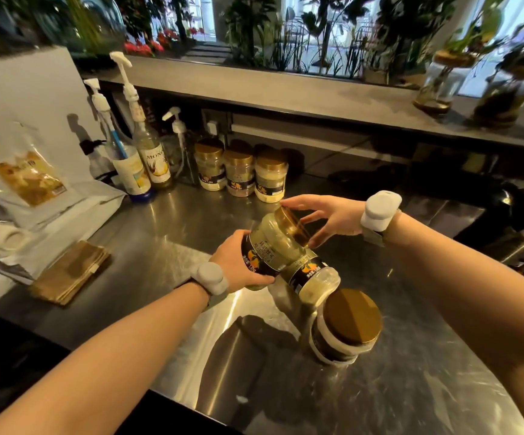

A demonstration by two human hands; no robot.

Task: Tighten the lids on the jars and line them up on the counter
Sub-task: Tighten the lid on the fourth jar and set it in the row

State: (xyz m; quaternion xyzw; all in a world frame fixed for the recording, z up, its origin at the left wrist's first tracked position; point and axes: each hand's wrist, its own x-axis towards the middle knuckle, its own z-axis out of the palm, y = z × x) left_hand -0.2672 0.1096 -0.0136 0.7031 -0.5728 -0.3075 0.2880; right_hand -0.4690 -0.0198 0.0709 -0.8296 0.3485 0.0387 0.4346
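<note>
Jar (273,243) tilted, left hand (238,265) gripping, right hand (329,218) on lid (292,224).

Six jars with gold lids are in view. Three stand in a row at the back of the steel counter (172,215): the left jar (210,166), the middle jar (239,173) and the right jar (270,175). One tilted jar (275,243) is in the hands, one lying jar (315,279) rests just beneath it, and one upright jar (345,326) stands nearest the camera. Two hands show, the left hand (238,265) and the right hand (328,219), each wrist wearing one white band. Three pump bottles (152,152) stand left of the row, and two glass plant jars (439,80) sit on the upper shelf.
</note>
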